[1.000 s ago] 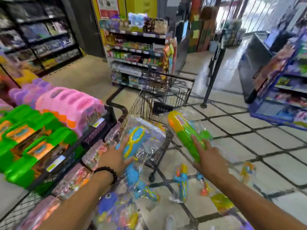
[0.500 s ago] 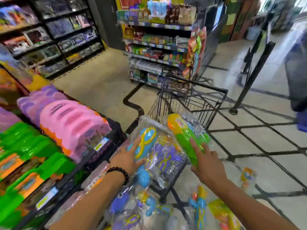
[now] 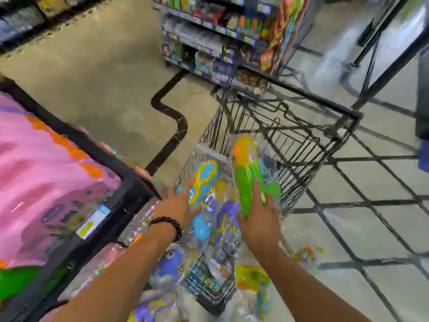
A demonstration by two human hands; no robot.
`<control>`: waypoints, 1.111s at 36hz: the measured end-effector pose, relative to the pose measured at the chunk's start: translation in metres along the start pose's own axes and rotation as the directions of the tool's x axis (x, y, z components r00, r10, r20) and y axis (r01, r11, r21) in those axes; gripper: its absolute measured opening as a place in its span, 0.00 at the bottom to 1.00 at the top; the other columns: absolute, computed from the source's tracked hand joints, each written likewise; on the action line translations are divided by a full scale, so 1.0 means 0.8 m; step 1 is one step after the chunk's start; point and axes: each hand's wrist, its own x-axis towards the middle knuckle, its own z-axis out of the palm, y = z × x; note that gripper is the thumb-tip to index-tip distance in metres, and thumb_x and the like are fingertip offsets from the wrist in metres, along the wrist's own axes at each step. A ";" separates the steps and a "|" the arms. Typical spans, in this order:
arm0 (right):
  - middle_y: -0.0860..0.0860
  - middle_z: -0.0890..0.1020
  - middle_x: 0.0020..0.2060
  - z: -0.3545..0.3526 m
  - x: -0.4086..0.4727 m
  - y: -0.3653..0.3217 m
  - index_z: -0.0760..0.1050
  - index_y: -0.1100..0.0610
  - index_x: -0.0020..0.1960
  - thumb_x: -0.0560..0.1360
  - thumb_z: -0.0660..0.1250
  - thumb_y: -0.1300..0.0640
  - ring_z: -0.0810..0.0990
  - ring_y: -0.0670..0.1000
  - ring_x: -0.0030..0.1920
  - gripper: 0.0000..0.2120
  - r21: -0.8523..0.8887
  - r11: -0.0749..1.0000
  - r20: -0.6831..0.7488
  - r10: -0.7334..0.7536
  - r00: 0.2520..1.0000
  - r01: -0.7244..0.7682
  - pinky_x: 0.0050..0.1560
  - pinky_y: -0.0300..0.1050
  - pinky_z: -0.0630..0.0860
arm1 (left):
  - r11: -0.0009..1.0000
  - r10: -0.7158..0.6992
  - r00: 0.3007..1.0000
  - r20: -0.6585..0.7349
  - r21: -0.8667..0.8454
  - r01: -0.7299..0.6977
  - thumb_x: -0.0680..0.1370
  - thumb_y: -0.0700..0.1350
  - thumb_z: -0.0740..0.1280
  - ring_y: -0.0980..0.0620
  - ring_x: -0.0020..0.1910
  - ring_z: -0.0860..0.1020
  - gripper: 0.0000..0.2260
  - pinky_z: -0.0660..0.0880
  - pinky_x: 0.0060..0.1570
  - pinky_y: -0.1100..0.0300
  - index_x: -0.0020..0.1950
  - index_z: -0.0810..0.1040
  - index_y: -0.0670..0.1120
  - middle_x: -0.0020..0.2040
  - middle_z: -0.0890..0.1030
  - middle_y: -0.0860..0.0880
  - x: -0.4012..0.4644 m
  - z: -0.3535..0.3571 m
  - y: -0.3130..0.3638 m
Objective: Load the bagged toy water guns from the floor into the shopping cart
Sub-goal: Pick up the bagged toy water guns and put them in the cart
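At the 6 o'clock side of the picture, 2 arms are seen reaching up from the bottom edge, and both are cut off above the elbow. The left hand point(image 3: 180, 205) is curled around a blue water gun point(image 3: 203, 182) in a clear bag, with the thumb on one side and the fingers on the other. A black bead bracelet point(image 3: 168, 224) is worn on that wrist. The right hand point(image 3: 258, 217) is wrapped around the back end of a green and yellow water gun point(image 3: 247, 175), also bagged. Both guns are held over the near end of the black wire shopping cart point(image 3: 325, 126), right at its rim. A purple water gun point(image 3: 226, 219) in a bag is seen between the hands, in the cart's near end.

More bagged guns point(image 3: 255, 277) are spread on the floor at 6 o'clock, partly hidden by the arms and blurred. At 9 o'clock a pink toy pack point(image 3: 46, 182) is cut off by the frame, with a price tag point(image 3: 92, 221) whose writing cannot be read. At 12 o'clock store shelves point(image 3: 220, 36) are smeared by blur, so no labels can be read.

Open room is left inside the cart toward 1 o'clock. Bare tiled floor point(image 3: 371, 217) is seen at 3 o'clock.
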 end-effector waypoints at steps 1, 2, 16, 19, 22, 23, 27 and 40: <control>0.59 0.58 0.79 0.014 0.009 -0.006 0.33 0.40 0.82 0.77 0.72 0.44 0.66 0.68 0.73 0.53 0.005 1.000 -0.004 0.018 1.000 -0.018 0.65 0.61 0.73 | 1.000 -0.005 1.000 0.009 -0.021 0.005 0.77 0.67 0.65 0.34 0.56 0.80 0.44 0.80 0.53 0.42 0.76 0.30 0.72 0.74 0.64 0.35 0.016 0.007 -0.005; 0.60 0.58 0.79 0.027 0.019 -0.012 0.33 0.41 0.83 0.77 0.72 0.44 0.65 0.68 0.74 0.53 0.011 0.999 -0.004 0.036 0.999 -0.036 0.66 0.61 0.73 | 0.999 -0.016 1.000 0.020 -0.033 0.017 0.77 0.67 0.65 0.34 0.55 0.80 0.44 0.80 0.53 0.42 0.75 0.30 0.72 0.74 0.63 0.33 0.031 0.015 -0.010; 0.58 0.54 0.81 0.215 0.087 0.008 0.35 0.39 0.82 0.78 0.70 0.43 0.58 0.66 0.79 0.50 0.139 0.920 0.080 0.358 0.930 -0.366 0.72 0.63 0.65 | 0.999 -0.054 0.984 0.172 0.012 0.053 0.76 0.70 0.63 0.35 0.56 0.80 0.45 0.75 0.53 0.47 0.75 0.28 0.71 0.68 0.67 0.38 0.139 0.169 -0.024; 0.58 0.54 0.81 0.247 0.098 0.016 0.37 0.41 0.83 0.78 0.71 0.44 0.58 0.65 0.79 0.49 0.135 0.905 0.101 0.393 0.914 -0.404 0.71 0.60 0.66 | 0.998 -0.051 0.984 0.173 -0.020 0.055 0.76 0.70 0.64 0.36 0.56 0.79 0.45 0.76 0.52 0.47 0.74 0.28 0.73 0.66 0.68 0.38 0.160 0.206 -0.035; 0.57 0.54 0.82 0.274 0.106 0.026 0.37 0.42 0.84 0.79 0.68 0.39 0.60 0.64 0.78 0.47 0.126 0.895 0.102 0.417 0.903 -0.428 0.69 0.60 0.69 | 0.997 -0.067 0.983 0.171 -0.034 0.074 0.77 0.67 0.65 0.35 0.60 0.78 0.44 0.77 0.56 0.45 0.75 0.30 0.73 0.69 0.67 0.38 0.181 0.232 -0.046; 0.55 0.54 0.82 0.283 0.107 0.029 0.37 0.41 0.83 0.79 0.67 0.38 0.61 0.63 0.77 0.47 0.113 0.889 0.105 0.434 0.895 -0.444 0.68 0.61 0.69 | 0.996 -0.068 0.983 0.170 -0.038 0.076 0.77 0.67 0.65 0.35 0.61 0.77 0.43 0.76 0.57 0.44 0.75 0.31 0.73 0.68 0.68 0.39 0.188 0.239 -0.050; 0.55 0.55 0.81 0.317 0.111 0.039 0.38 0.41 0.83 0.80 0.69 0.42 0.65 0.65 0.74 0.46 0.113 0.864 0.121 0.478 0.870 -0.490 0.65 0.62 0.71 | 0.996 -0.055 0.984 0.167 -0.062 0.066 0.77 0.69 0.63 0.35 0.58 0.78 0.42 0.77 0.55 0.44 0.77 0.34 0.72 0.64 0.69 0.38 0.215 0.267 -0.067; 0.58 0.53 0.82 0.376 0.133 0.046 0.34 0.45 0.83 0.81 0.66 0.41 0.64 0.66 0.74 0.47 0.130 0.867 0.057 0.477 0.877 -0.481 0.65 0.58 0.71 | 0.984 -0.039 0.995 0.092 -0.172 0.055 0.76 0.67 0.66 0.37 0.58 0.78 0.43 0.76 0.56 0.44 0.77 0.36 0.73 0.60 0.72 0.41 0.303 0.308 -0.067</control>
